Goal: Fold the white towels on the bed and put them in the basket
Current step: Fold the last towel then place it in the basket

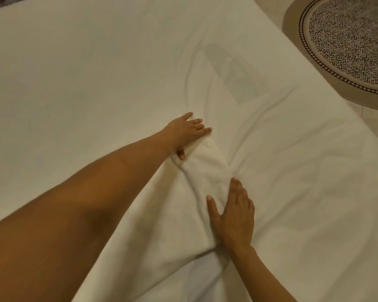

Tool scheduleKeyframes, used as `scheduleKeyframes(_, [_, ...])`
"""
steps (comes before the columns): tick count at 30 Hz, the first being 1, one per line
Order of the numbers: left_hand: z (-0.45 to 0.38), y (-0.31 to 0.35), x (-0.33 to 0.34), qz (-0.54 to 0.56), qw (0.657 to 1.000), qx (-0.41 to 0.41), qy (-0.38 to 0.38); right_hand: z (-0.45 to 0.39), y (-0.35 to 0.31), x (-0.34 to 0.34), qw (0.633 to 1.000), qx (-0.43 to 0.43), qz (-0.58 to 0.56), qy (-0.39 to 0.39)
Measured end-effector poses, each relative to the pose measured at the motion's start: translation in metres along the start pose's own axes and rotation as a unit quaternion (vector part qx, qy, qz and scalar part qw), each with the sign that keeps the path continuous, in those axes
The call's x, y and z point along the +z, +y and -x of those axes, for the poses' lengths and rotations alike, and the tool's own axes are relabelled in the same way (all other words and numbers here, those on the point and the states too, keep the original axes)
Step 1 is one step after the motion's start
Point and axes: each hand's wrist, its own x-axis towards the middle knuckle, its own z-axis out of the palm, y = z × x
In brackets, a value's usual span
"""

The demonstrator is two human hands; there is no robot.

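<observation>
A white towel point(183, 214) lies on the bed in a long folded strip that runs from the lower middle toward the centre. My left hand point(189, 134) lies at its far end, fingers spread flat and thumb tucked against the towel's edge. My right hand point(231, 216) presses flat on the towel's right side, fingers straight and pointing away from me. No basket is in view.
The bed point(85, 73) with its white, creased sheet fills most of the view. Its right edge runs diagonally from the top to the right side. On the tiled floor beyond it lies a round patterned rug point(349, 42) at the top right.
</observation>
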Motion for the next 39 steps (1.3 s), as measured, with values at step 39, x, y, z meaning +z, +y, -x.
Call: scheduleKeyframes(39, [0.259, 0.009, 0.17, 0.006, 0.989, -0.067, 0.128, 0.171, -0.168, 0.05, 0.969, -0.063, 0.227, -0.08])
